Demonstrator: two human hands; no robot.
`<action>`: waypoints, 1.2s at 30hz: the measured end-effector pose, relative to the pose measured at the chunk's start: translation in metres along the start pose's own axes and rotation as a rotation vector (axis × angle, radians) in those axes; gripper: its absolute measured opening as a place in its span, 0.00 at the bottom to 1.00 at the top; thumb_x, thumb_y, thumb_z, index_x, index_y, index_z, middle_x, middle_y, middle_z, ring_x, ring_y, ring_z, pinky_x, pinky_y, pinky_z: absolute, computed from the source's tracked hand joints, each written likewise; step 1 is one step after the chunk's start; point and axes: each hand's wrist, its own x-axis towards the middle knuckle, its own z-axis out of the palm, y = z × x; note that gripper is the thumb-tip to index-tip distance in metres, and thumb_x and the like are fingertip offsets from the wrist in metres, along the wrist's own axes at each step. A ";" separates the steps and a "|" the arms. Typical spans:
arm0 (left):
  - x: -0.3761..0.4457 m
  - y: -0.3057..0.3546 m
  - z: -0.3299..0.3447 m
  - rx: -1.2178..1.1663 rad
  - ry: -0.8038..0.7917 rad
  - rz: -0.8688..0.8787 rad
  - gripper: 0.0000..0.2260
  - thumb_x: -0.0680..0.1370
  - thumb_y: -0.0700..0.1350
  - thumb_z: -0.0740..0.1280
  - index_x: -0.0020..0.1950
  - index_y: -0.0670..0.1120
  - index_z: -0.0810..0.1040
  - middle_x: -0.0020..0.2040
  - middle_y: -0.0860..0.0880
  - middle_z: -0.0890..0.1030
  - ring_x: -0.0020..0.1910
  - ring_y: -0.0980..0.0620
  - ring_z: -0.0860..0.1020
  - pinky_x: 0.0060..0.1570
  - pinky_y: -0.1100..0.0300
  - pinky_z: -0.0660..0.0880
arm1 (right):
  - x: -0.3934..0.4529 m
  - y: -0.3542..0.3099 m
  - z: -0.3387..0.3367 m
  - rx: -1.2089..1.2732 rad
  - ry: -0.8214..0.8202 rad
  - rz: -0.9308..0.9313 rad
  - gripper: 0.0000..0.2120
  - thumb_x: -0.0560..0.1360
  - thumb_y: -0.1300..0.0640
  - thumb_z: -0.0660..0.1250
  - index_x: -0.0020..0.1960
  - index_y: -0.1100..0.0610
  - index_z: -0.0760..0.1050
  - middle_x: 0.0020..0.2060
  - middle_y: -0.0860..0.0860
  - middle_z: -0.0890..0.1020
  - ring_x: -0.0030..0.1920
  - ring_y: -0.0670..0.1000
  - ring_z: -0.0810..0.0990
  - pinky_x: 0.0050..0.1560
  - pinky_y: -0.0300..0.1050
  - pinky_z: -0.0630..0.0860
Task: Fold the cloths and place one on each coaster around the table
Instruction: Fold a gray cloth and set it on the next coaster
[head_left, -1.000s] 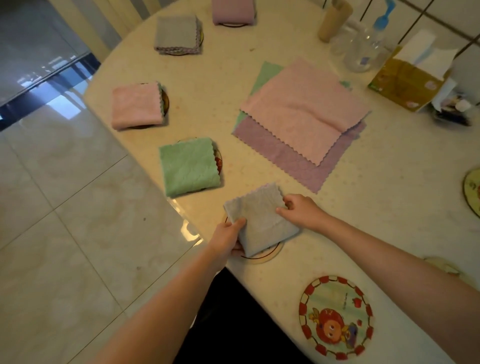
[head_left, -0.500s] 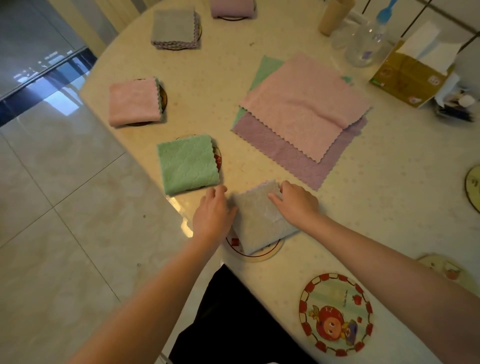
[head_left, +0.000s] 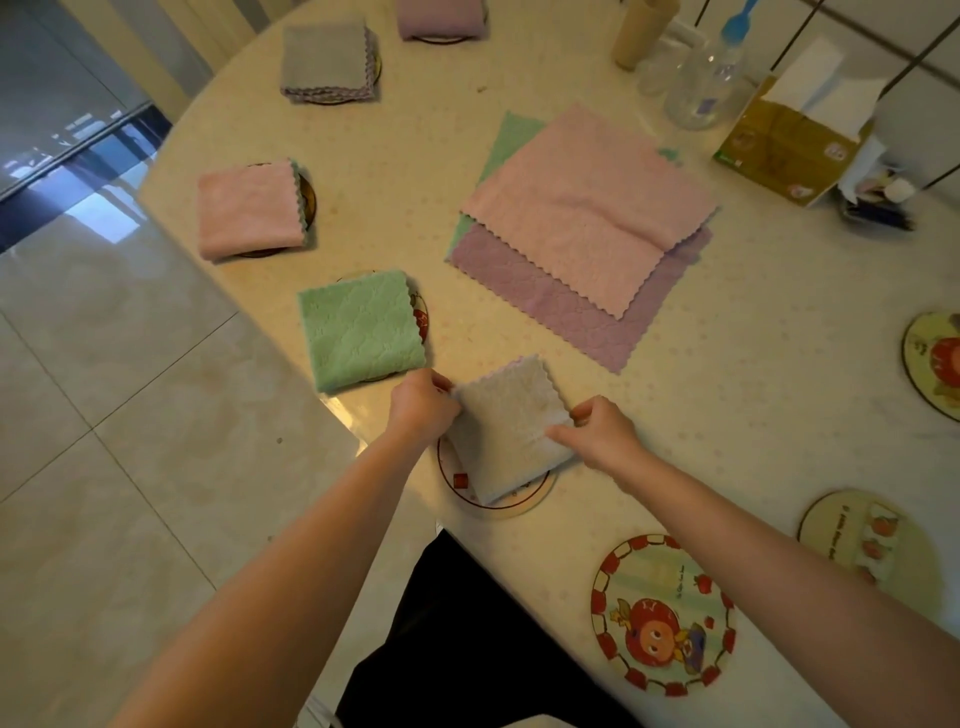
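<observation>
A folded grey cloth (head_left: 506, 421) lies on a round coaster (head_left: 467, 496) at the table's near edge. My left hand (head_left: 423, 402) pinches its left corner and my right hand (head_left: 597, 431) pinches its right edge. Folded cloths cover other coasters: green (head_left: 358, 327), pink (head_left: 247, 208), grey (head_left: 324, 62) and purple (head_left: 441, 18). A stack of unfolded cloths, with pink (head_left: 587, 202) above purple (head_left: 566, 312) and green (head_left: 511, 137), lies mid-table. Three bare coasters sit at the right: (head_left: 662, 613), (head_left: 867, 545), (head_left: 935, 361).
A tissue box (head_left: 789, 135), a clear bottle with a blue cap (head_left: 706, 83) and a cardboard tube (head_left: 641, 28) stand at the back right. The rounded table edge (head_left: 343, 410) runs along the left, with tiled floor (head_left: 104, 467) beyond.
Both hands shifted along the grey cloth's sides, from flat on it to pinching its left corner and right edge. The cloth stays on its coaster.
</observation>
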 end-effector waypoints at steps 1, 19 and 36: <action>0.000 0.002 -0.002 -0.073 -0.005 -0.018 0.08 0.72 0.40 0.70 0.50 0.45 0.79 0.47 0.44 0.80 0.44 0.47 0.78 0.37 0.59 0.75 | 0.000 -0.001 -0.002 0.092 -0.031 0.029 0.15 0.70 0.52 0.73 0.51 0.58 0.73 0.43 0.52 0.78 0.39 0.50 0.75 0.36 0.43 0.71; -0.030 -0.047 -0.016 -0.434 0.063 -0.028 0.05 0.73 0.36 0.71 0.47 0.43 0.80 0.41 0.47 0.77 0.40 0.49 0.76 0.47 0.53 0.78 | -0.044 0.048 0.041 0.275 0.006 -0.120 0.09 0.74 0.55 0.69 0.52 0.54 0.75 0.43 0.45 0.78 0.45 0.46 0.78 0.44 0.40 0.77; 0.024 0.006 -0.024 0.356 0.064 0.628 0.11 0.73 0.38 0.68 0.54 0.44 0.79 0.54 0.48 0.75 0.55 0.45 0.74 0.51 0.54 0.73 | 0.013 0.020 -0.024 -0.082 0.199 -0.224 0.04 0.73 0.60 0.67 0.48 0.57 0.78 0.43 0.51 0.81 0.44 0.49 0.78 0.46 0.39 0.71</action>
